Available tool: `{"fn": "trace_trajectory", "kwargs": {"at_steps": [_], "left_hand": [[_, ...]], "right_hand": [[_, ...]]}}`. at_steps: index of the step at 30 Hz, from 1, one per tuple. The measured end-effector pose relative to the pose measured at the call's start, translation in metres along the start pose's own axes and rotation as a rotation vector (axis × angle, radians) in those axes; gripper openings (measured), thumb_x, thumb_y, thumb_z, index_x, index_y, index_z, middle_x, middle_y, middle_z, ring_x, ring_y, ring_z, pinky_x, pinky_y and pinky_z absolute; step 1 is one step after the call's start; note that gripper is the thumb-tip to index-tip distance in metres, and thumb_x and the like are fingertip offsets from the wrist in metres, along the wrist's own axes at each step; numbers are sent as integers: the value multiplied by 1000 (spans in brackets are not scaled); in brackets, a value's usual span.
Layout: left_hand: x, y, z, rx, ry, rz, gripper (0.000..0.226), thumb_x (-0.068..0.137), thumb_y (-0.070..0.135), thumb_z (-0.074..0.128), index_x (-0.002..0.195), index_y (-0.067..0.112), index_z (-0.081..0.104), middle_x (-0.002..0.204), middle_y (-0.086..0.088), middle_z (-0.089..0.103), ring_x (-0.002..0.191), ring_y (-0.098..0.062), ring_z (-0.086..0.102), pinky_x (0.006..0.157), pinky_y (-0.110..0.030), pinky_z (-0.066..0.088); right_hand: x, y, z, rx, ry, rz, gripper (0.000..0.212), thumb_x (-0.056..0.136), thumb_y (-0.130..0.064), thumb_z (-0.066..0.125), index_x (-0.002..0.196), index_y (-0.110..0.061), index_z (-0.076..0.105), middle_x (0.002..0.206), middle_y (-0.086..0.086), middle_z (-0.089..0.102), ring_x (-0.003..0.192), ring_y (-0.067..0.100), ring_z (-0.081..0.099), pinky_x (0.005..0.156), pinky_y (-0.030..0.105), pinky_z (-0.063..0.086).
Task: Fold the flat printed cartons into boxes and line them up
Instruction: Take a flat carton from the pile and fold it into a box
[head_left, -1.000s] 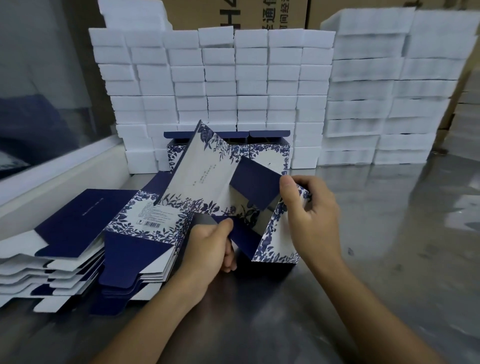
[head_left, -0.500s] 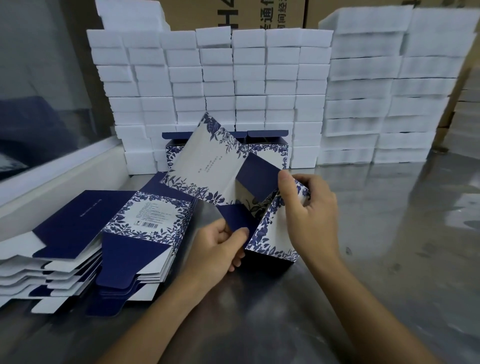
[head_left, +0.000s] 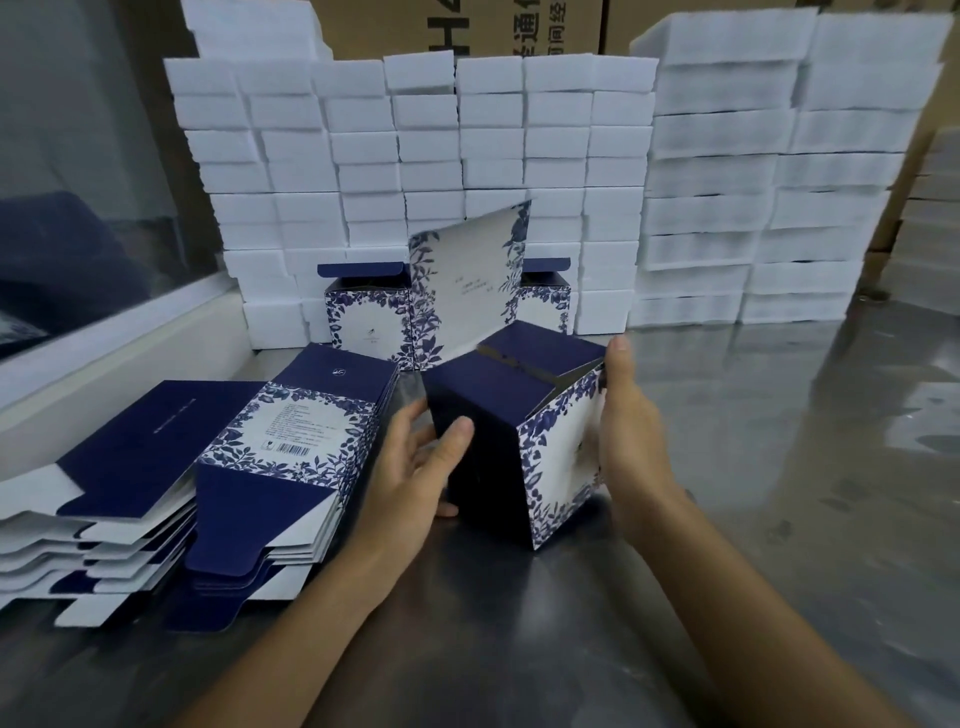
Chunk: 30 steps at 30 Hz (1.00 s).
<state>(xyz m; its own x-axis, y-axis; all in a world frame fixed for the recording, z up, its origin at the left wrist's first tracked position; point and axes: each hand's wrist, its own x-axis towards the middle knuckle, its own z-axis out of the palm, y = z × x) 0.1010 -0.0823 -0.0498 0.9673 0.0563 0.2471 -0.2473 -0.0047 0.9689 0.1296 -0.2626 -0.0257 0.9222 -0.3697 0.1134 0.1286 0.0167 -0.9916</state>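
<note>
The blue-and-white floral printed carton (head_left: 524, 441), erected at frame centre, is clasped between the left hand (head_left: 415, 467) and the right hand (head_left: 631, 436), fingers straight against its sides; closing the upright flap is judged next.

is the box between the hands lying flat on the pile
No, the box stands on the table, right of the pile.

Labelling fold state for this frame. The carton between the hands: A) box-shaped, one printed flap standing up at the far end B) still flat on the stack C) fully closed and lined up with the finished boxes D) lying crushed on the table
A: the carton is squared into a box between the left hand and right hand, with its printed flap sticking up, ahead of the finished boxes.
</note>
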Motion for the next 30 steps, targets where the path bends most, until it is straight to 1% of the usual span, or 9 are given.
{"fn": "trace_trajectory", "kwargs": {"at_steps": [2,4,6,10,13,19,24,27,30], "left_hand": [[1,-2,0,16,13,20,53,72,60,69,120,42,54,107,23,69,95,4,65,66,-17,54],[2,-4,0,39,48,45,47,74,61,71,115,41,57,107,14,71,93,2,66,69,-13,50],[3,-5,-2,92,94,57,40,74,57,63,110,40,59,105,11,70,85,2,66,67,-16,48],[5,-6,-4,104,146,82,18,89,44,60,105,37,61,101,12,69,78,3,64,73,-29,50],[5,-4,-4,86,184,92,19,94,45,50,99,34,64,96,14,69,84,3,62,75,-31,51],[9,-1,-9,53,224,91,11,96,23,59,106,25,63,102,0,69,84,-12,64,62,-30,52],[9,7,-15,-34,195,39,61,58,64,71,111,39,56,112,14,64,91,8,63,72,-16,50],[11,6,-17,-125,121,-18,82,49,63,75,122,32,55,115,10,68,99,-1,67,77,-18,54],[10,3,-15,-141,102,1,77,51,57,79,118,25,58,111,7,72,98,-7,70,78,-26,59]], "right_hand": [[0,3,3,-13,-21,4,68,90,-80,32,90,-24,69,91,-11,74,85,4,65,70,27,45],[0,7,6,-9,6,-16,51,91,-76,37,95,-29,57,100,-10,68,90,3,62,71,27,46],[0,12,8,37,11,-20,38,91,-68,50,99,-31,48,109,-4,65,96,9,65,80,36,54],[-1,13,11,68,-74,4,48,77,-72,58,100,-30,56,106,-8,67,95,10,66,93,51,55],[-2,10,10,71,-123,2,37,86,-70,50,101,-38,60,90,-30,66,81,-13,62,81,38,52],[-6,2,6,183,-359,-3,40,99,-62,37,94,-46,73,92,-32,72,81,-18,65,59,8,50],[-9,4,7,213,-332,-52,38,88,-58,52,108,-31,71,112,-9,75,107,11,69,92,38,53],[-7,7,6,238,-279,-56,11,96,-29,59,95,-24,68,100,-3,76,92,15,69,78,35,56],[-7,8,4,191,-193,-64,18,98,-9,57,111,-22,60,108,-7,68,91,10,68,70,31,57]]}}
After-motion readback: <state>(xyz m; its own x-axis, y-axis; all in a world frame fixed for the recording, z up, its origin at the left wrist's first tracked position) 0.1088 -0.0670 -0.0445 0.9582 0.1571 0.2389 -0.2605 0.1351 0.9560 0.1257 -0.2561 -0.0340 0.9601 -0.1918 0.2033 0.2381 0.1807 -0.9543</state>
